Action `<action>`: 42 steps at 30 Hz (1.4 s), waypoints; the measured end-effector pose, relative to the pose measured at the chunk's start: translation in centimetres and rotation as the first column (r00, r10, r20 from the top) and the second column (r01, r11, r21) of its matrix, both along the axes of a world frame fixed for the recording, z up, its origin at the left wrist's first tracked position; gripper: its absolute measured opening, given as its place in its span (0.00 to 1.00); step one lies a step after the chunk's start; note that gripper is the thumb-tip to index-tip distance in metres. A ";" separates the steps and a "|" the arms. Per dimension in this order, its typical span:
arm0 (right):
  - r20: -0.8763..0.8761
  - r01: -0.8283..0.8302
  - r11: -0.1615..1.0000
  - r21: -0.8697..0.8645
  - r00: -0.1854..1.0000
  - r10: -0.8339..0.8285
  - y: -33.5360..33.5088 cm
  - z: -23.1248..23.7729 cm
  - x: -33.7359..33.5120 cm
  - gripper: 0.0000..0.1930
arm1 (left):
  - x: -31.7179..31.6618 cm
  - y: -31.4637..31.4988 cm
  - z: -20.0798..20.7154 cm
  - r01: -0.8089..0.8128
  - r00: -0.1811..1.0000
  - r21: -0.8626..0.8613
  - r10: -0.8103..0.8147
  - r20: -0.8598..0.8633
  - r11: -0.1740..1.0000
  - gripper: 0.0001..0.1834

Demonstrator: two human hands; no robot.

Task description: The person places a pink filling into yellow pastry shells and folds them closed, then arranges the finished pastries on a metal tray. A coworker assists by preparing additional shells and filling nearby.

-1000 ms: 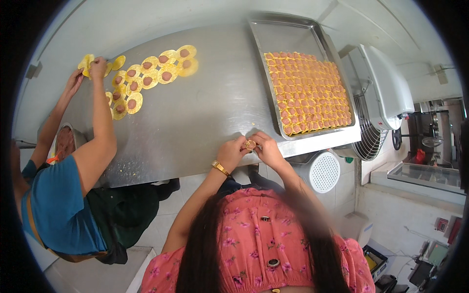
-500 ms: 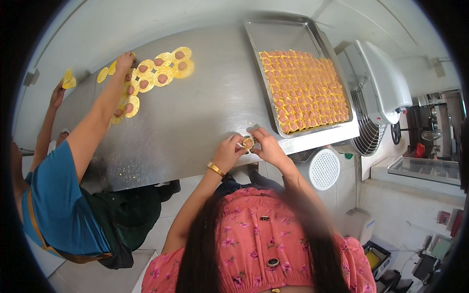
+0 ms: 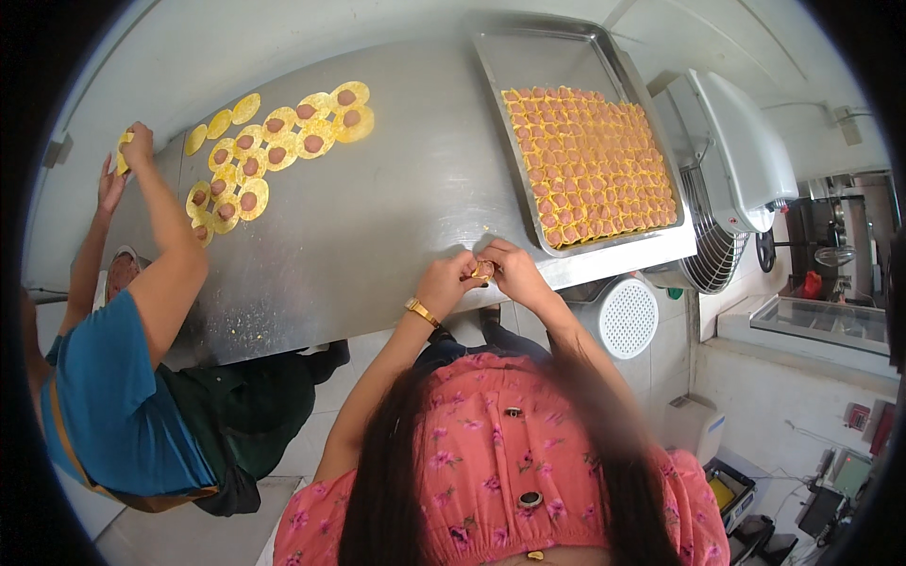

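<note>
At the near edge of the steel table, my left hand (image 3: 447, 286) and my right hand (image 3: 512, 274) meet with fingertips pinched around one small dumpling (image 3: 483, 271). Its yellow wrapper is gathered up around pink meat filling. A gold watch (image 3: 420, 307) circles my left wrist. Ahead and to the right lies a large metal tray (image 3: 543, 61), its near part packed with rows of similar open-topped dumplings (image 3: 595, 170). Flat round yellow wrappers topped with meat balls (image 3: 281, 154) lie on the table at the far left.
A co-worker in a blue shirt (image 3: 123, 396) stands at left, both hands (image 3: 139, 146) at a small stack of wrappers (image 3: 124, 156). A bowl of meat (image 3: 123, 272) sits by them. Bare wrappers (image 3: 219, 124) line the far edge. A white mixer (image 3: 722, 151) and perforated stool (image 3: 628, 318) stand right.
My fingers have drawn closer around the dumpling, and its wrapper stands more gathered. The co-worker's right hand has left the table and returned to the stack, with another bare wrapper now lying on the table.
</note>
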State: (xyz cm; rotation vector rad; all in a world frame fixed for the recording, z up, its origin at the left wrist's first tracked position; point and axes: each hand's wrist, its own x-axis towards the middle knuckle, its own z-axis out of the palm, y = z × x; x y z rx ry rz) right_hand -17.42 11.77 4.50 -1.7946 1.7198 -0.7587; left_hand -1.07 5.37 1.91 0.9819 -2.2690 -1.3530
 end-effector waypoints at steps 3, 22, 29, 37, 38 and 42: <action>0.074 0.012 0.992 -0.122 0.997 -0.003 0.1 -0.1 -0.1 0.14 | 0.2 -0.1 -0.2 -0.002 1.000 -0.011 0.001 -0.031 1.000 0.16; -0.024 0.128 0.991 0.034 0.992 -0.127 0.4 1.1 0.7 0.17 | -0.4 0.1 -0.8 -0.061 0.992 -0.002 0.060 -0.109 0.998 0.14; -0.075 0.198 0.979 0.038 0.978 -0.195 0.8 0.8 0.8 0.17 | -0.4 0.0 -0.8 -0.081 0.979 -0.014 0.077 -0.187 0.997 0.13; -0.015 0.245 0.968 -0.058 0.969 -0.246 1.0 0.4 1.2 0.14 | -0.8 -0.2 -1.4 -0.089 0.975 -0.013 0.084 -0.206 0.996 0.13; -0.030 0.251 0.968 -0.025 0.967 -0.252 1.1 0.3 1.3 0.14 | -0.9 -0.3 -1.4 -0.088 0.975 -0.015 0.083 -0.207 0.996 0.13; 0.031 0.238 0.971 -0.011 0.971 -0.238 1.0 0.0 1.3 0.15 | -1.0 -0.6 -1.3 -0.074 0.979 -0.028 0.067 -0.194 0.997 0.11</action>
